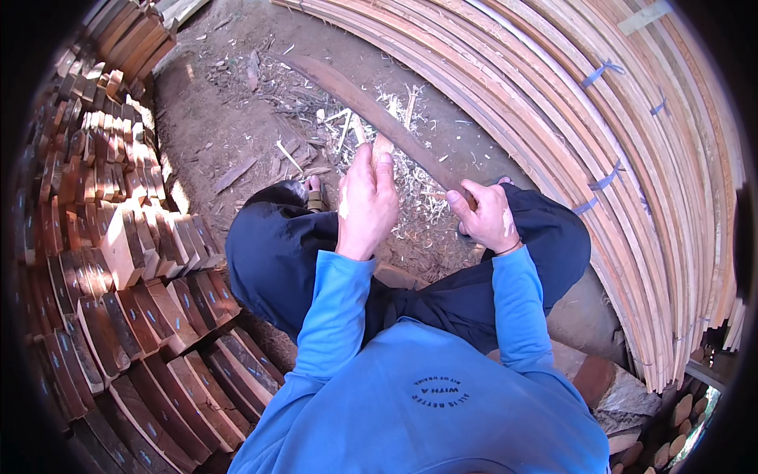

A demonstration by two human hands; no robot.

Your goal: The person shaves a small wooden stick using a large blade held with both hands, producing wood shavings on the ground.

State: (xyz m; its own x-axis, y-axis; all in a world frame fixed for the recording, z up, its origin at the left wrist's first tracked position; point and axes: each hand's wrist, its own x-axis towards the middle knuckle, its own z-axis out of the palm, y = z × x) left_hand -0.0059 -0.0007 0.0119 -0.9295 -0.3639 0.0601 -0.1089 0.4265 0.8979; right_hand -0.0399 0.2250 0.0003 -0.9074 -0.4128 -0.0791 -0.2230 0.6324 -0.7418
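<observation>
My right hand (489,217) is closed round the handle end of a machete (367,107). Its long brown blade slants up and away to the left, over the ground. Closed on a narrow strip of pale wood (382,147), my left hand (366,201) has its thumb laid along the strip's near end. The blade crosses just beyond this strip; whether they touch I cannot tell. Beneath both hands lie pale wood shavings (414,193) and thin splinters. The machete's handle is mostly hidden in my right fist.
Stacks of cut wooden blocks (166,308) fill the left side. Long, thin wooden strips (537,103) tied with blue bands run along the right. My bent knees flank the work, with a sandalled foot (317,197) near the shavings. Bare dirt (205,126) stretches ahead.
</observation>
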